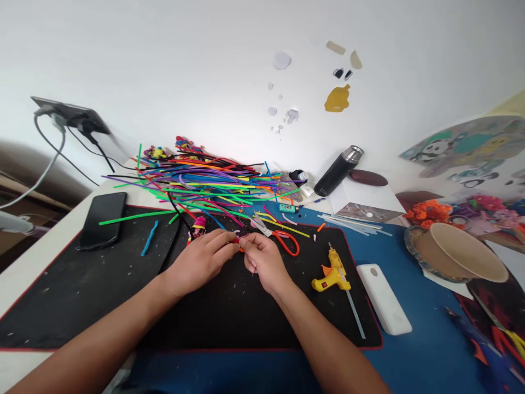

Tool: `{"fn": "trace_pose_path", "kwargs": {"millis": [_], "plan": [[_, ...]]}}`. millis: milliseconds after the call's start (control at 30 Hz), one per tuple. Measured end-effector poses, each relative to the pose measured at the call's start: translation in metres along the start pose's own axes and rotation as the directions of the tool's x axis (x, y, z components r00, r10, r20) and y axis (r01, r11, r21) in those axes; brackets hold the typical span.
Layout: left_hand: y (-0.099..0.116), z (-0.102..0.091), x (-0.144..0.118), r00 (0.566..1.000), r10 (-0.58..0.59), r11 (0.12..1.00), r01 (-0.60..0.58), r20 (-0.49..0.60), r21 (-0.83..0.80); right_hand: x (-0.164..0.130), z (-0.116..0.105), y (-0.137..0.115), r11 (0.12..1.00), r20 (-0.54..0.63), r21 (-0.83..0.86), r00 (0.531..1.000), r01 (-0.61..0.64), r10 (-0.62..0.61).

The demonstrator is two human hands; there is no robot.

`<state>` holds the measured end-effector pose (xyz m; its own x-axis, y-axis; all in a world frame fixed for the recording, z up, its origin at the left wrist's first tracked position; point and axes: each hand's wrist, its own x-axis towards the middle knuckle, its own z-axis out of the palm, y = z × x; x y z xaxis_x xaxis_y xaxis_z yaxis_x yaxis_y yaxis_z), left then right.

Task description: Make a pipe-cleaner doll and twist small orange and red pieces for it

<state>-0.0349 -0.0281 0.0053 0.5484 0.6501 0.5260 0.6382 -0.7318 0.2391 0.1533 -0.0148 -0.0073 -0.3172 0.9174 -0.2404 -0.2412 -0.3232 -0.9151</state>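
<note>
My left hand and my right hand meet over the black mat, fingers closed in a pinch. Between their fingertips shows a small piece of red pipe cleaner, mostly covered by the fingers. A small pink, yellow and black pipe-cleaner figure lies just beyond my left hand. Scissors with red handles rest open past my right hand. Farther back is a big loose pile of coloured pipe cleaners. A twisted blue pipe cleaner lies apart, to the left.
A yellow glue gun with a glue stick in it lies right of my hands, near a white oblong device. A black phone is at the left. Behind stand a black flask and glue sticks; a beige bowl sits at right.
</note>
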Motion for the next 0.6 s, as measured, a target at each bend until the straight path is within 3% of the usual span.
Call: {"fn": "trace_pose_path", "kwargs": {"millis": [167,367,467,600], "plan": [[0.003,0.001,0.025,0.977,-0.212,0.94,0.193,-0.039,-0.282,0.008,-0.008,-0.014,0.986,-0.02,-0.083,0.989,0.144,-0.146],[0.011,0.01,0.028,0.832,-0.54,0.615,0.493,0.127,-0.615,0.006,-0.018,-0.014,0.966,-0.008,-0.146,0.976,0.213,-0.217],[0.014,0.015,0.029,0.781,-0.591,0.482,0.542,0.201,-0.688,0.004,-0.023,-0.009,0.965,0.0,-0.153,0.977,0.211,-0.213],[0.016,0.021,0.026,0.749,-0.624,0.434,0.569,0.223,-0.698,0.004,-0.028,-0.003,0.971,0.012,-0.14,0.981,0.192,-0.193]]}}
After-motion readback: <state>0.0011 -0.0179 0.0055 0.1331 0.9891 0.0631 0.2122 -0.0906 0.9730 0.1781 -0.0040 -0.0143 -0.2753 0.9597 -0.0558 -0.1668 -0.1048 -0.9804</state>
